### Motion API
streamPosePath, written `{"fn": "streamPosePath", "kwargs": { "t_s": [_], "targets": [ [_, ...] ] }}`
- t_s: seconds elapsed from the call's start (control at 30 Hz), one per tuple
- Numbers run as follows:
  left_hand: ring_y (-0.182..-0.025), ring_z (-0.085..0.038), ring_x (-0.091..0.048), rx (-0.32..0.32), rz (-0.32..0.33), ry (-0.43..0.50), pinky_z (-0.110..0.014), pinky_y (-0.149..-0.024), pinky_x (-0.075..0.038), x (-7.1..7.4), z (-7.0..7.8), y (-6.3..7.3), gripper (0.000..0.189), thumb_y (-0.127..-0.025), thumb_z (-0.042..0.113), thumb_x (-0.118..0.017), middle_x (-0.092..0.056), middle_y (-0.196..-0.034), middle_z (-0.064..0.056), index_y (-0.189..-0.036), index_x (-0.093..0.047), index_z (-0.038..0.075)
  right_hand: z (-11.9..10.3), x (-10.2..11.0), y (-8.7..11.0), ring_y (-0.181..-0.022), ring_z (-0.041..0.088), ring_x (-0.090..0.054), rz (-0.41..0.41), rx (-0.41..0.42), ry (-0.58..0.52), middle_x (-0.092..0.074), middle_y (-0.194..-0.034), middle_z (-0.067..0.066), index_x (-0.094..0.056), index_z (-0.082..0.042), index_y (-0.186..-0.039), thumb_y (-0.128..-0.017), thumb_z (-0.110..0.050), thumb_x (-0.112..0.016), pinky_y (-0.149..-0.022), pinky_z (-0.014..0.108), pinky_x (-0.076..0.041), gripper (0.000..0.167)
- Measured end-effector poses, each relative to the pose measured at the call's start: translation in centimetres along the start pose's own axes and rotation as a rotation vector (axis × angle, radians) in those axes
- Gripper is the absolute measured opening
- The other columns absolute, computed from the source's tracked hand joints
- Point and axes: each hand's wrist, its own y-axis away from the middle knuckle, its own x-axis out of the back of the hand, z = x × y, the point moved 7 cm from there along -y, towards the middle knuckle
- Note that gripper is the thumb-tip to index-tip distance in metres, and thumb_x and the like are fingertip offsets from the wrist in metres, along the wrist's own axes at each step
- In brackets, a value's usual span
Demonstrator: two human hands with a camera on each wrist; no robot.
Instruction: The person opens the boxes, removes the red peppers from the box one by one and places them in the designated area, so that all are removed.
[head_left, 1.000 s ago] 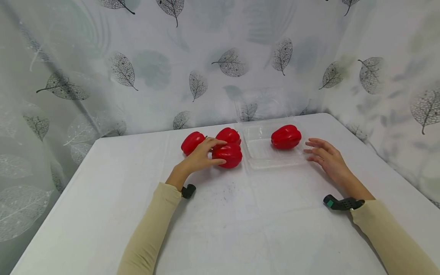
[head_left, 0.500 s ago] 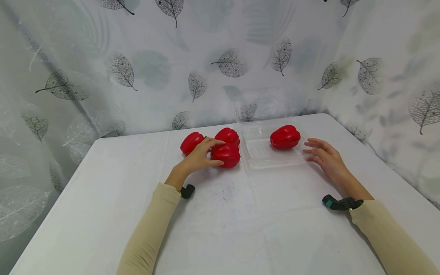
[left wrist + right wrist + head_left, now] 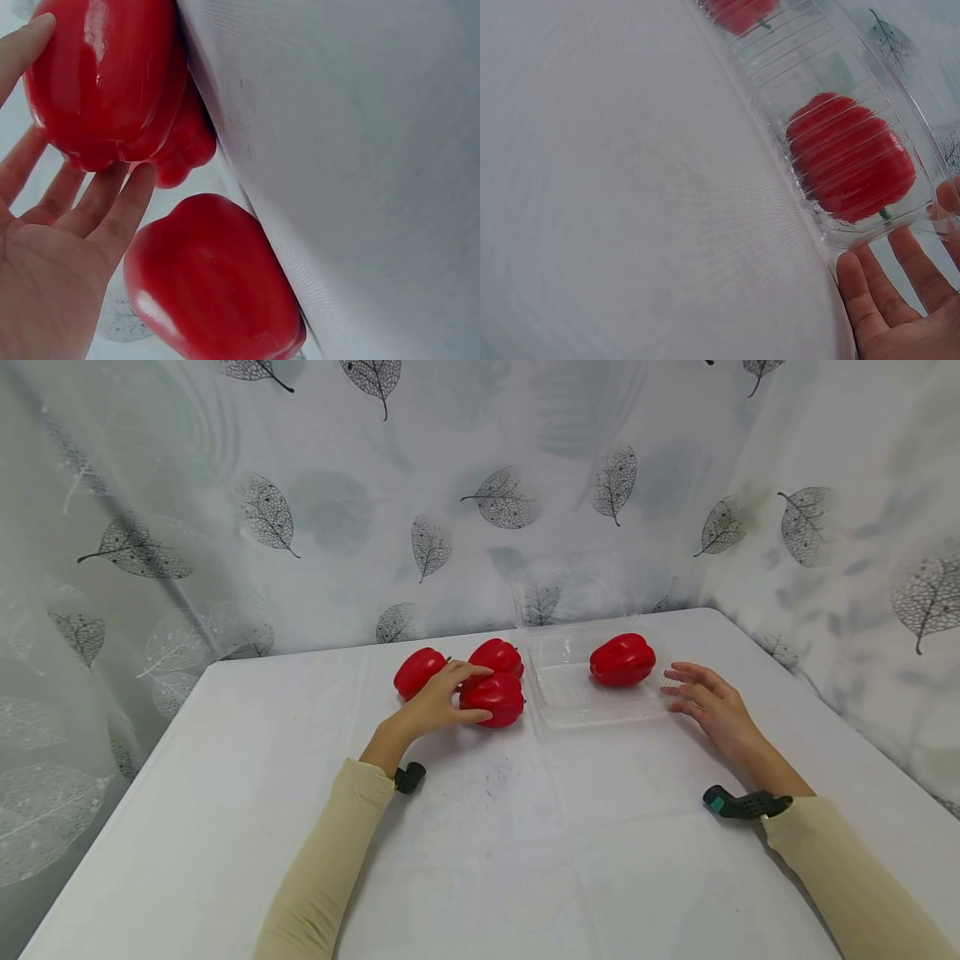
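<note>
My left hand (image 3: pixel 431 702) grips a glossy red bell pepper (image 3: pixel 493 700) on the white table, thumb on the near side and fingers over the far side. The left wrist view shows the fingertips curled under the lobed end of this bell pepper (image 3: pixel 105 82). Two more red bell peppers lie just behind it, one at the left (image 3: pixel 420 672) and one at the back (image 3: pixel 497 654). To the right, a clear plastic box (image 3: pixel 570 681) holds a red bell pepper (image 3: pixel 622 660). My right hand (image 3: pixel 716 710) has its loosely bent fingers at the box's right end.
The box's clear lid (image 3: pixel 573 589) stands raised at the back against the leaf-patterned curtain (image 3: pixel 330 435). Beyond the table (image 3: pixel 480 860) this curtain also runs along the left and right sides.
</note>
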Motion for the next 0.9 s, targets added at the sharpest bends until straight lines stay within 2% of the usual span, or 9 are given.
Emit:
{"fn": "streamPosePath", "kwargs": {
  "t_s": [0.57, 0.9],
  "targets": [
    [-0.127, -0.023, -0.044, -0.014, 0.021, -0.008, -0.044, -0.095, -0.051, 0.2, 0.6, -0.1, 0.057, -0.084, 0.025, -0.077, -0.049, -0.135, -0.007, -0.136, -0.054, 0.016, 0.0, 0.0, 0.1, -0.106, 0.004, -0.063, 0.0, 0.004, 0.008, -0.056, -0.126, -0.003, -0.043, -0.008, -0.14, -0.103, -0.014, -0.047, -0.085, 0.018, -0.053, 0.038],
    [-0.129, -0.022, -0.042, -0.037, 0.008, -0.009, -0.043, -0.097, -0.051, 0.3, 1.8, 0.1, 0.053, -0.088, 0.024, -0.073, -0.049, -0.136, -0.007, -0.136, -0.053, 0.016, -0.1, -0.1, 0.0, -0.106, 0.003, -0.063, -0.002, 0.003, 0.007, -0.056, -0.125, -0.003, -0.051, -0.018, -0.132, -0.103, -0.013, -0.047, -0.085, 0.018, -0.053, 0.029]
  ]
}}
